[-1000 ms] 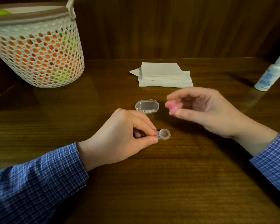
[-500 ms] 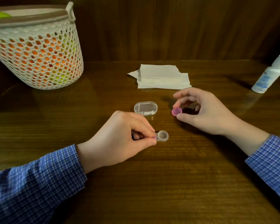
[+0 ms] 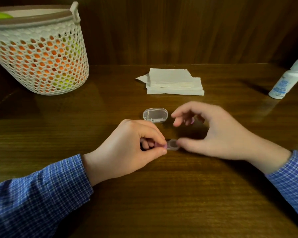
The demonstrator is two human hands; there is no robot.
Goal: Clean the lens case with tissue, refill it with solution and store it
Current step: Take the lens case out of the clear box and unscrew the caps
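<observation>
Landmark: the lens case (image 3: 172, 144), near the middle of the tabletop (image 3: 179, 194). Left hand (image 3: 127, 150) pinches its left, pink-capped end. Right hand (image 3: 213, 133) touches its right end with the thumb, other fingers loosely spread. Tissue stack (image 3: 174, 82) lies beyond the case, solution bottle (image 3: 286, 79) far right. Judged light, stiff, slippery: pinch the rim of one well, avoiding the open cup
</observation>
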